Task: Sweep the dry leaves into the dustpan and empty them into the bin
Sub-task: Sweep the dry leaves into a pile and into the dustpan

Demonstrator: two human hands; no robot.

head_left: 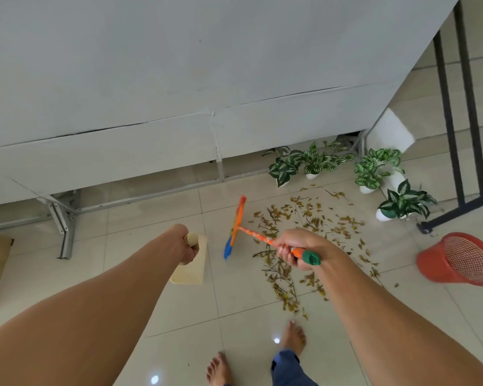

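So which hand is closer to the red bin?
Right. The right hand, gripping the broom, is left of the bin with leaves between; the left hand, holding the dustpan, is farther left.

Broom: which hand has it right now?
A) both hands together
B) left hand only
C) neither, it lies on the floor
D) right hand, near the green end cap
D: the right hand grips the broom by its orange handle just ahead of the green end cap, while the left hand holds the dustpan by its handle.
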